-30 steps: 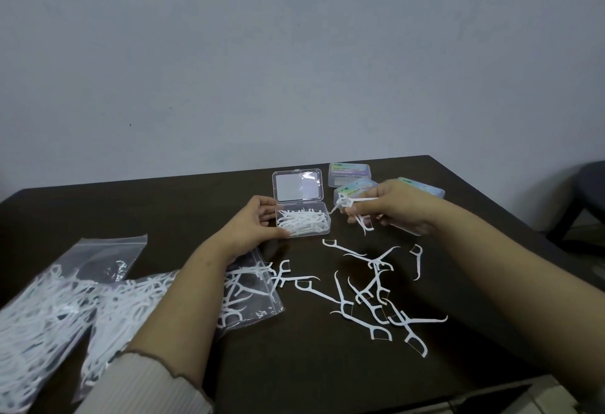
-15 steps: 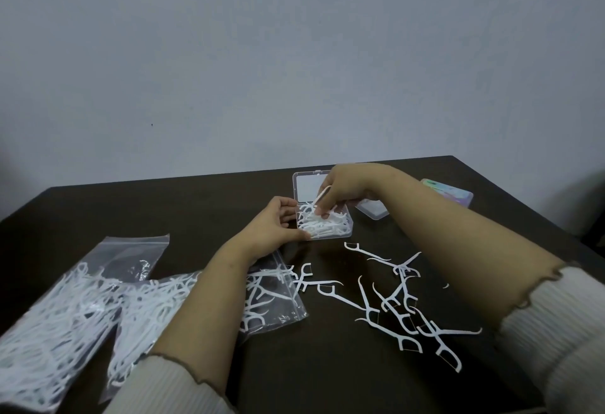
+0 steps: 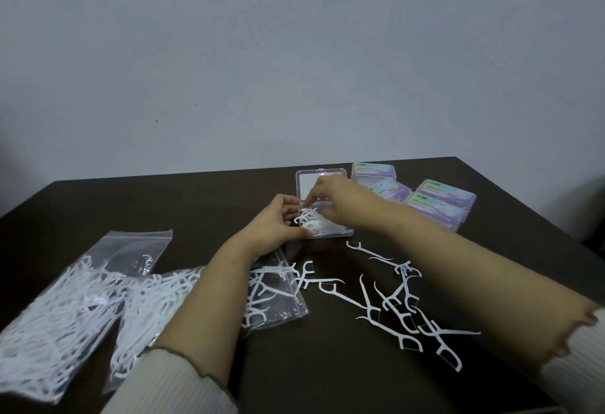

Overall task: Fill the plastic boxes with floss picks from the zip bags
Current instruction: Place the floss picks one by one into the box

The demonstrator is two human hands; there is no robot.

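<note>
the open box (image 3: 327, 232) is steadied by the left hand (image 3: 276, 228); picks (image 3: 309, 219) pinched by the right hand (image 3: 330, 197) should be laid flat, aligned.

open box (image 3: 340, 235): the right hand (image 3: 337, 199) covers much of it
right fingertips: hidden among the floss picks (image 3: 311, 222)
far-left zip bag (image 3: 65, 309): cut off by the left edge
closed boxes (image 3: 442, 202): label words too blurry to read

dark brown table (image 3: 98, 204), plain grey-blue wall (image 3: 294, 53) behind its far edge
</note>
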